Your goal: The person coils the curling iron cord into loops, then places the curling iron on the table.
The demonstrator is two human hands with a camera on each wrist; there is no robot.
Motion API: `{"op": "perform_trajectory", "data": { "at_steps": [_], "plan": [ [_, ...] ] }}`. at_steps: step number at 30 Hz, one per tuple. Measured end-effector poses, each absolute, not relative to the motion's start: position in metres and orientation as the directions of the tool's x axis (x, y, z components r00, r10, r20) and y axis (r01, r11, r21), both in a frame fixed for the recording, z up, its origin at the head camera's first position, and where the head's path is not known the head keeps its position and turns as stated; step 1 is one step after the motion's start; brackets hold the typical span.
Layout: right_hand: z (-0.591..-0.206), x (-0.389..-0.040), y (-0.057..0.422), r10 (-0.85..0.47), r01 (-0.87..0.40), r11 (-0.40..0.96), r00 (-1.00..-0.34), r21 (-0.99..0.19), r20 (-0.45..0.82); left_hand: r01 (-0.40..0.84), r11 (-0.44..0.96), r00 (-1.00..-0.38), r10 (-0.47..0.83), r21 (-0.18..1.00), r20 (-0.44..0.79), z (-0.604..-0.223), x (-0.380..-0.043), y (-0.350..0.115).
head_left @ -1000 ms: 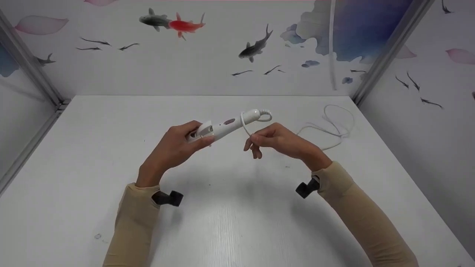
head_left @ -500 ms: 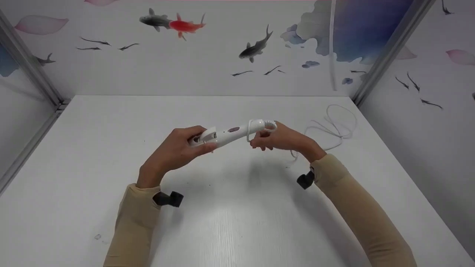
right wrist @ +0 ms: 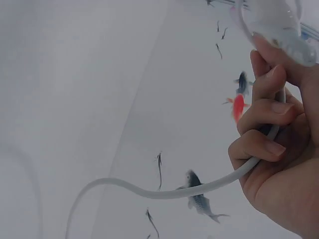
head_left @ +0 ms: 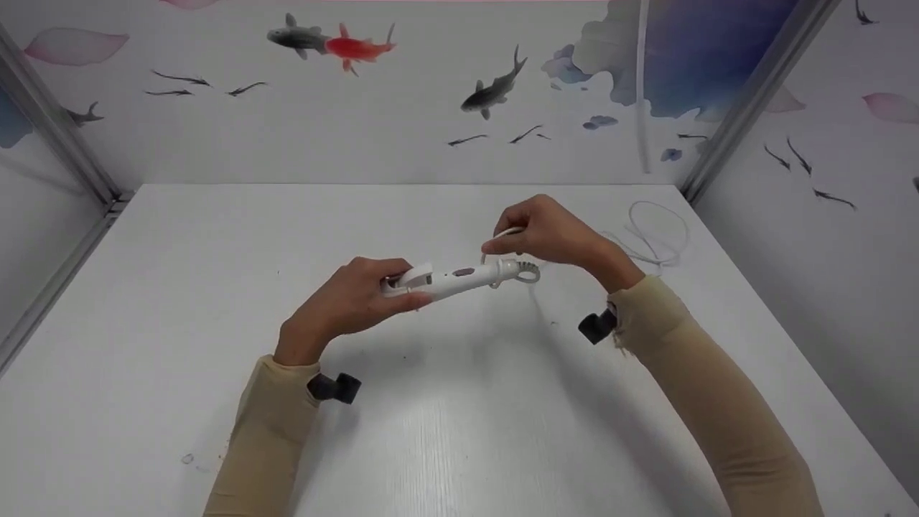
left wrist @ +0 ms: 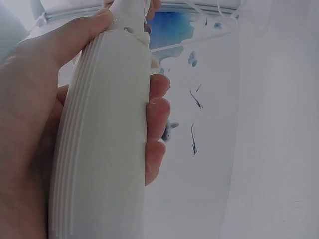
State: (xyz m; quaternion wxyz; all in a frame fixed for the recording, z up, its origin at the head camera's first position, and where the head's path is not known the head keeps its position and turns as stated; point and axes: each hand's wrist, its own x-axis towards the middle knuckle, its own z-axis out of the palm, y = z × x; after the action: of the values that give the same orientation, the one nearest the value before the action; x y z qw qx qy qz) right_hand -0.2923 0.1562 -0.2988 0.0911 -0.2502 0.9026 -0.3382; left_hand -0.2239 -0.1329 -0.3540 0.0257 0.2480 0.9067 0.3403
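Note:
A white curling iron (head_left: 470,280) with a brownish oval button is held slightly above the table, its cord end to the right. My left hand (head_left: 348,298) grips it at the other end, by the raised clip lever. In the left wrist view, thumb and fingers wrap either side of the iron's wide ribbed body (left wrist: 107,134). The white cord (head_left: 511,231) loops around the handle near its cord end. My right hand (head_left: 556,230), above and behind that end, pinches the cord. Its curled fingers hold the cord (right wrist: 164,194) against the palm in the right wrist view.
The cord's slack (head_left: 657,255) lies in loose loops at the back right of the white table (head_left: 445,431). Walls printed with fish (head_left: 495,93) stand behind and at both sides, joined by metal corner posts (head_left: 754,93).
My right hand went from in front of the handle, underneath it, then up behind it, bringing the cord around. My left hand lowered the iron and shifted it slightly right.

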Motion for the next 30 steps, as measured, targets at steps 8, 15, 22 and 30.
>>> {"op": "perform_trajectory", "data": {
  "at_steps": [8, 15, 22, 30],
  "plan": [
    [-0.285, -0.271, 0.139, -0.507, -0.402, 0.681, -0.862, -0.612, 0.001, 0.399, 0.706, -0.901, 0.420, 0.585, 0.107, -0.354, -0.224, -0.130],
    [-0.279, -0.248, 0.131, -0.556, -0.492, 0.649, -0.828, -0.580, 0.080, 0.301, 0.729, -0.944, 0.321, 0.615, 0.082, -0.350, -0.226, -0.136],
    [-0.286, -0.236, 0.137, -0.633, -0.559, 0.566, -0.765, -0.607, 0.114, 0.299, 0.723, -0.946, 0.311, 0.622, 0.093, -0.346, -0.224, -0.137],
    [-0.308, -0.243, 0.147, -0.702, -0.499, 0.490, -0.712, -0.715, 0.016, 0.314, 0.673, -0.941, 0.313, 0.669, 0.127, -0.340, -0.221, -0.144]
  ]
}}
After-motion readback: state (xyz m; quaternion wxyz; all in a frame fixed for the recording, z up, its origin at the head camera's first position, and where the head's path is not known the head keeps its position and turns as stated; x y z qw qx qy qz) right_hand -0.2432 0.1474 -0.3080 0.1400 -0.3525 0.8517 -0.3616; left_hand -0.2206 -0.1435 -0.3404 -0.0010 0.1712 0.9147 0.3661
